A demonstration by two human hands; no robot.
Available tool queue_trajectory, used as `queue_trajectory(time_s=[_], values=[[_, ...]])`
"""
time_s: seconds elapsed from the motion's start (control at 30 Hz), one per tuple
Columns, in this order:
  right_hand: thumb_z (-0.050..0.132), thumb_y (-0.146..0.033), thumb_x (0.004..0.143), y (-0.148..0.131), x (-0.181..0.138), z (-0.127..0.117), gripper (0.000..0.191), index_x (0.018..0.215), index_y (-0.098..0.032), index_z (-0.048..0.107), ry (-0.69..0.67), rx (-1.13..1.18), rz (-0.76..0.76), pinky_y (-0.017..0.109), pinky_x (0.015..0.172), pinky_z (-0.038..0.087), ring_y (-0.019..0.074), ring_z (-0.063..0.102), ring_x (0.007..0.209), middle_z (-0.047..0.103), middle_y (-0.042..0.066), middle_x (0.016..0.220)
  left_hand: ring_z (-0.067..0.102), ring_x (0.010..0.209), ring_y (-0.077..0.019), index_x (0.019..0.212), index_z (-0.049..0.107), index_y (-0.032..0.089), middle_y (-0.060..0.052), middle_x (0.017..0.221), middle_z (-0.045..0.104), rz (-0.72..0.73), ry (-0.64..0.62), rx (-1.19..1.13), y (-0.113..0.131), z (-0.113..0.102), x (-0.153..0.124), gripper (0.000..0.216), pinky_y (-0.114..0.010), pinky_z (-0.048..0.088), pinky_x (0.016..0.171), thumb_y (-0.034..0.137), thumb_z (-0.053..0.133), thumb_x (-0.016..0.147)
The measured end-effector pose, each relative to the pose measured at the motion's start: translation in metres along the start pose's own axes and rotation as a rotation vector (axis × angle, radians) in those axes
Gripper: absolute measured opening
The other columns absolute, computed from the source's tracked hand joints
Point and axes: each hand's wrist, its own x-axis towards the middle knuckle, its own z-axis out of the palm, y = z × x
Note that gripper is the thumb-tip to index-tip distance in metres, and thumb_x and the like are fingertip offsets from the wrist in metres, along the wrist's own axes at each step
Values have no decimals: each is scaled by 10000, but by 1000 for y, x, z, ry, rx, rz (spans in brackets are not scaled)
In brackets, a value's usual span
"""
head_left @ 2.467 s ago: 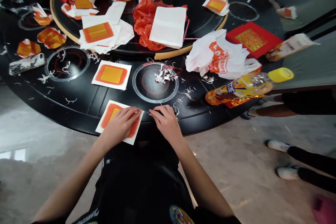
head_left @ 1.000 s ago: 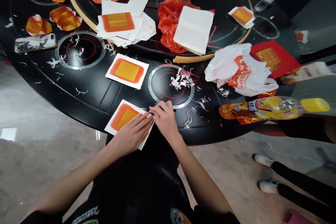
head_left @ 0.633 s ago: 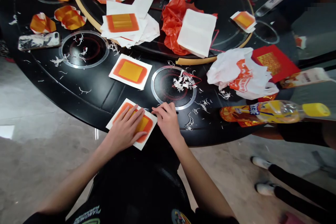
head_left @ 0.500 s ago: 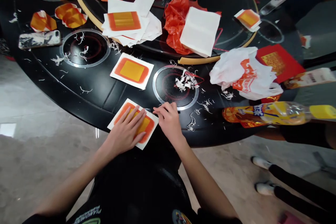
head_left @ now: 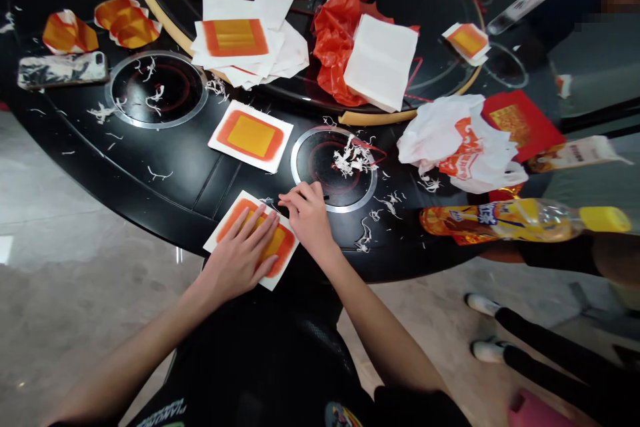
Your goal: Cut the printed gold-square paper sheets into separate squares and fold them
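Observation:
My left hand (head_left: 243,247) lies flat, fingers spread, on a pad of white joss paper (head_left: 227,213) with an orange border and gold middle. It rests at the table's front edge. At the pad's upper right edge, my right hand (head_left: 311,217) is closed in a pinch. A small thin thing with a pale bluish tip (head_left: 267,201) shows beside its fingertips, and a dark end sticks out on the other side; its kind cannot be made out. Just beyond my hands lies another joss paper pad (head_left: 251,136), gold side up.
White paper shreds (head_left: 353,157) lie about the black round table (head_left: 165,207). Further off are a paper stack (head_left: 235,38), folded gold papers (head_left: 127,22), a phone (head_left: 63,70) and a red bag (head_left: 335,47). To the right are a white plastic bag (head_left: 450,140) and a drink bottle (head_left: 500,220).
My right hand has moved slightly up and left along the pad's upper edge, with the thin thing. My left hand stays flat on the pad. The view has shifted slightly.

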Motion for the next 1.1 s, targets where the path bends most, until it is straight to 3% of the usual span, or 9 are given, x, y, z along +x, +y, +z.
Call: queue_trajectory(time_s=[0.3, 0.67, 0.8, 0.9, 1.0, 1.1], values=[[601, -131, 1057, -15, 24, 18, 262, 898, -244, 778, -80, 33, 3, 395, 910, 550, 247, 553, 969, 681, 63, 909, 268, 1670, -354, 1698, 362, 83, -138, 1725, 440, -13, 29, -27, 1, 3, -1, 692, -535, 219, 1390, 426, 496, 1112], [617, -162, 1057, -21, 41, 29, 255, 868, -241, 770, -90, 60, -6, 391, 927, 530, 244, 552, 965, 681, 63, 931, 278, 1665, -364, 1684, 385, 48, -164, 1701, 469, -6, 20, 5, -1, 4, 0, 689, -550, 244, 1372, 449, 443, 1128], [625, -214, 1053, 5, 36, 5, 212, 945, -273, 798, 53, 11, 42, 440, 937, 530, 257, 584, 977, 675, 60, 938, 178, 1690, -380, 1715, 308, 53, -141, 1788, 303, 31, -32, 8, -4, -5, -4, 829, -546, 205, 1384, 549, 522, 1086], [614, -252, 1039, 47, 22, -28, 197, 992, -276, 804, 224, -137, 212, 492, 976, 522, 287, 587, 1014, 676, 80, 979, 46, 1692, -450, 1741, 243, 76, -138, 1831, 125, 82, -139, 15, -5, -14, -15, 1078, -592, 196, 1380, 622, 717, 940], [602, -198, 981, 78, 15, -49, 215, 1074, -235, 792, 201, -270, 350, 555, 1041, 490, 322, 599, 1102, 702, 113, 1079, -16, 1674, -497, 1764, 162, 122, -148, 1837, 16, 106, -254, 66, -5, -20, -29, 1244, -631, 188, 1373, 345, 874, 769], [571, -177, 964, 77, 34, -50, 303, 1197, -228, 758, 231, -317, 327, 630, 1125, 430, 366, 569, 1263, 687, 150, 1277, 61, 1670, -492, 1771, 148, 187, -136, 1834, 69, 96, -256, 88, -7, -24, -45, 1183, -673, 224, 1349, 103, 745, 754]])
